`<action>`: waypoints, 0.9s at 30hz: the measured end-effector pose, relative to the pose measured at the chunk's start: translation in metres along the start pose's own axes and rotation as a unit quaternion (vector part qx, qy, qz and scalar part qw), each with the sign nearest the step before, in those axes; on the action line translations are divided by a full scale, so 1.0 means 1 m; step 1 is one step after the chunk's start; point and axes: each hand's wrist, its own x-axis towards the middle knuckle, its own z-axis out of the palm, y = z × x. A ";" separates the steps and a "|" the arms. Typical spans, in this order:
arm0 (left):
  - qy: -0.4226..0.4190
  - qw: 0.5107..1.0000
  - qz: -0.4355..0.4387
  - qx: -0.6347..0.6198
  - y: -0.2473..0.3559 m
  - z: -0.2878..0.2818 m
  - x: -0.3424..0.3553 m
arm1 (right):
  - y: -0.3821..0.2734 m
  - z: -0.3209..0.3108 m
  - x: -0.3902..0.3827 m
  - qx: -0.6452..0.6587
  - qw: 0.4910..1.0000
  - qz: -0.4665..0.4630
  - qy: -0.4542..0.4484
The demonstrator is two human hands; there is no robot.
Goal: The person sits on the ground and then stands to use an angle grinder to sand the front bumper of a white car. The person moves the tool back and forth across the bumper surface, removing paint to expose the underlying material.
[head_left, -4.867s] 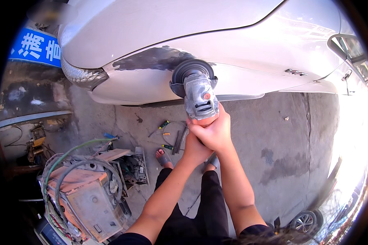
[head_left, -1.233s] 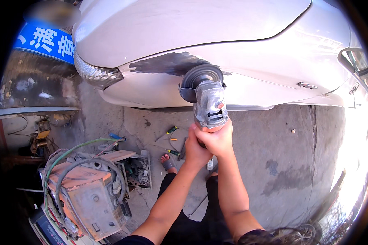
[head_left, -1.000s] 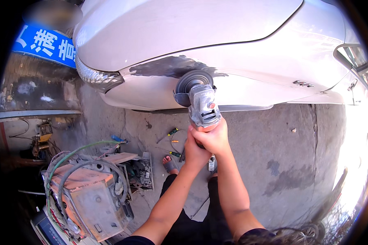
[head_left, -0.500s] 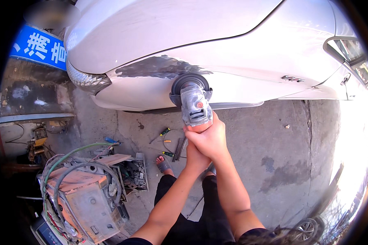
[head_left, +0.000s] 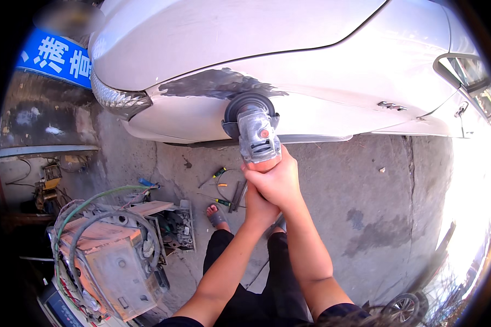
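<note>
"Right hand (head_left: pixel 278 181) was curled firmly round the angle grinder (head_left: pixel 257 136); left hand (head_left: pixel 261 207) closed on it too, just below (fingers mostly hidden)."

"Where did the grinder sit?"

"Ahead of both hands, disc (head_left: pixel 244 102) overlapping the lower edge of the dark patch (head_left: pixel 202 83) on the white car (head_left: pixel 333 76). Couldn't tell if it touched."

"Room?"

"Widest rightward: concrete floor (head_left: pixel 354 180) stretched to a long crack (head_left: pixel 412 185) and past. Left was tighter: screwdrivers (head_left: pixel 220 172) near the foot, orange machine (head_left: pixel 114 267) beyond."
</note>
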 end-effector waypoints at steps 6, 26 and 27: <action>0.003 0.996 0.010 -0.090 0.018 -0.006 0.006 | -0.007 0.015 0.008 -0.025 0.999 -0.024 -0.034; -0.004 0.996 -0.006 0.093 0.018 0.032 -0.011 | 0.017 -0.034 -0.002 0.043 0.999 0.009 0.030; -0.004 0.996 -0.010 0.089 0.020 0.031 -0.012 | 0.017 -0.034 -0.002 0.051 0.998 0.007 0.030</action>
